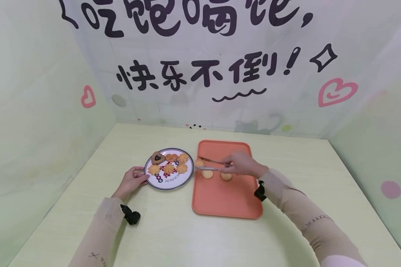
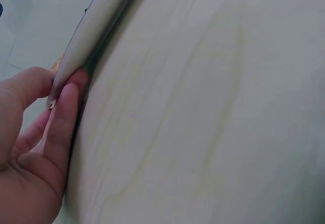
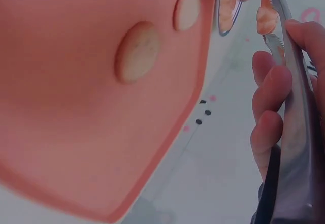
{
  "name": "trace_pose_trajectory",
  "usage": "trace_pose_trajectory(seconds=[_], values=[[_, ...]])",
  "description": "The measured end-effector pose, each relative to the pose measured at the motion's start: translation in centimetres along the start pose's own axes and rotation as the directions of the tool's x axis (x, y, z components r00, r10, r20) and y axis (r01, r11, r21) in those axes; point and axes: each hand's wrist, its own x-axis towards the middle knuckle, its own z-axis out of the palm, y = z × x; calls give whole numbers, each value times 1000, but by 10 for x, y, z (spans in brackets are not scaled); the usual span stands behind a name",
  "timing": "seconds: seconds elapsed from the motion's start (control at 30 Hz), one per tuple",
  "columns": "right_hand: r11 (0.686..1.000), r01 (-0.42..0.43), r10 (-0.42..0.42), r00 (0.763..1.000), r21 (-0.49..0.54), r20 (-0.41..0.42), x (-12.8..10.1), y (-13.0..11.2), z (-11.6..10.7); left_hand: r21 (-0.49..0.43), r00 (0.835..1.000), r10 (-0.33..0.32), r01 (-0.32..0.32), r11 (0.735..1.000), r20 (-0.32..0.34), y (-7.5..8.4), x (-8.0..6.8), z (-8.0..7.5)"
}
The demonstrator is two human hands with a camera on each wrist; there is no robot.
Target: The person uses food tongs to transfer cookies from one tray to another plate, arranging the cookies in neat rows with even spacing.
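Pale counter [image 1: 173,230] fills the left wrist view almost wholly, so only a sliver of the plate's [image 1: 168,184] rim shows there. The orange tray [image 1: 227,200] sits just right of the plate; in the right wrist view its far side is cut off by the frame. The plate carries six cookies: a dark heart-shaped one [image 1: 158,158], an orange heart beside it, and flower-shaped ones, with the print under them partly covered. The left hand [image 1: 132,180] pinches the plate's near-left rim, thumb on top and fingers [image 2: 63,115] tucked beneath. The right hand [image 1: 242,164] is closed around metal tongs [image 1: 211,164], and its knuckles hide part of one of two round cookies [image 1: 207,174] lying on the tray. At the tong tips, one flower cookie [image 1: 199,162] is clamped, held over the tray's left edge next to the plate. It's blurred in the right wrist view.
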Motion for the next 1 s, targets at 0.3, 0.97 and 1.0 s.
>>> trace_pose_trajectory(seconds=[0.3, 0.97, 1.0], values=[[995, 50, -43, 997, -91, 70, 45, -34, 14, -13, 1000, 20, -20, 1000, 8, -3, 1, 0], [994, 101, -94, 980, -31, 173, 105, -63, 67, -22, 997, 56, -56, 998, 45, -4, 0, -3], [994, 107, -101, 980, -29, 171, 105, -63, 69, -24, 997, 57, -56, 998, 46, -4, 0, -3]])
